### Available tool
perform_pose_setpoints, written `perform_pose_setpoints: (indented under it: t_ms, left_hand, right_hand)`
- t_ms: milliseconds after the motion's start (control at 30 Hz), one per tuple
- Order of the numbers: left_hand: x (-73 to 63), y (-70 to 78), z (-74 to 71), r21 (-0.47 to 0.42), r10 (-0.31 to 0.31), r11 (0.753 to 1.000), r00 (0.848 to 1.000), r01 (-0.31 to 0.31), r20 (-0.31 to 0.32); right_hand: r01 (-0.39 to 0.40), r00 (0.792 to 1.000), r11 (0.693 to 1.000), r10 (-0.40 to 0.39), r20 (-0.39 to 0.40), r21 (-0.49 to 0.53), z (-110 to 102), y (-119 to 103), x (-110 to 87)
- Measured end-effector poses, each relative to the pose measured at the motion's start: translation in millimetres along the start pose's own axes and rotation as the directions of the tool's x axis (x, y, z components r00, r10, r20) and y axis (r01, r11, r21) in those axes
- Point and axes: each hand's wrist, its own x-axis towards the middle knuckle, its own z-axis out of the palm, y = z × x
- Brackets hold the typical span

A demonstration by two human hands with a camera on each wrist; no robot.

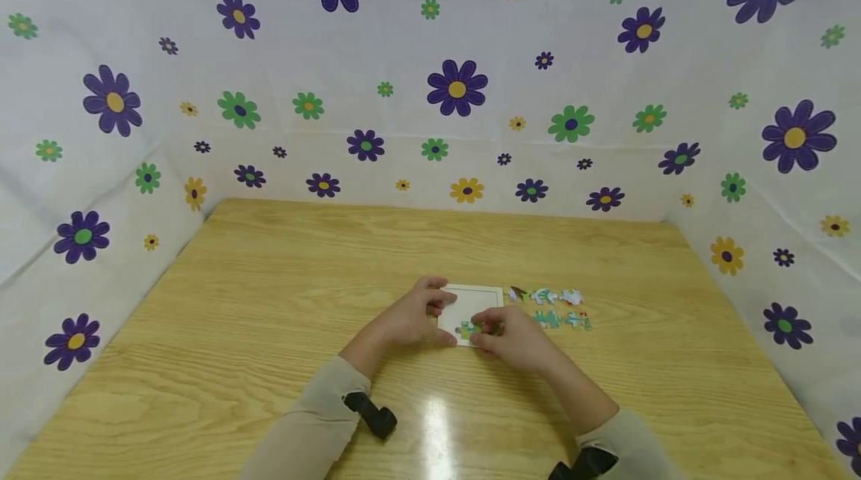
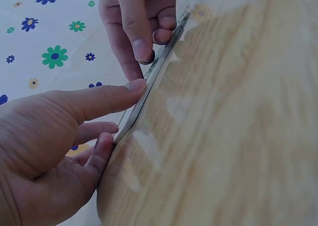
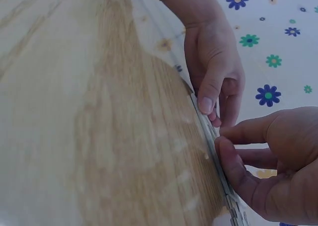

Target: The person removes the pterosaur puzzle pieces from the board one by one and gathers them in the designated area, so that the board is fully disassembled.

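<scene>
A white puzzle board with a thin dark line inside its rim lies flat on the table. My left hand holds the board at its left side, thumb at the near edge and fingers at the far left. Over the near right part, my right hand pinches a puzzle piece between thumb and fingers, mostly hidden by them. A green puzzle piece lies on the board between the hands. In the right wrist view, the right thumb and index fingertip nearly meet at the board's surface, and the piece is hard to make out.
Several loose jigsaw pieces lie in two rows right of the board on the wooden table. White cloth walls with printed flowers stand round the table's back and sides. A dark strap device is on the left wrist.
</scene>
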Motion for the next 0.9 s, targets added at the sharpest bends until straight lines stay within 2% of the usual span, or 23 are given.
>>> perform_pose_setpoints:
  t_ms: [300, 567, 900]
  left_hand:
    - [1.0, -1.7, 2.4, 0.003, 0.003, 1.0, 1.0, -0.003, -0.003]
    - [2.0, -2.3, 0.0, 0.018, -0.002, 1.0, 1.0, 0.002, -0.008]
    - [2.0, -4.8, 0.0, 0.017, 0.004, 1.0, 1.0, -0.004, -0.01]
  right_hand:
    - [-0.026, 1.0, 1.0, 0.026, -0.014, -0.001, 1.4, 5.3, -0.3]
    - [-0.015, 1.0, 1.0, 0.015, -0.026, -0.025, 2.0, 2.5, 3.6]
    - [0.0, 1.0, 0.995, -0.001, 0.009, 0.102, -0.9, 7.0, 5.4]
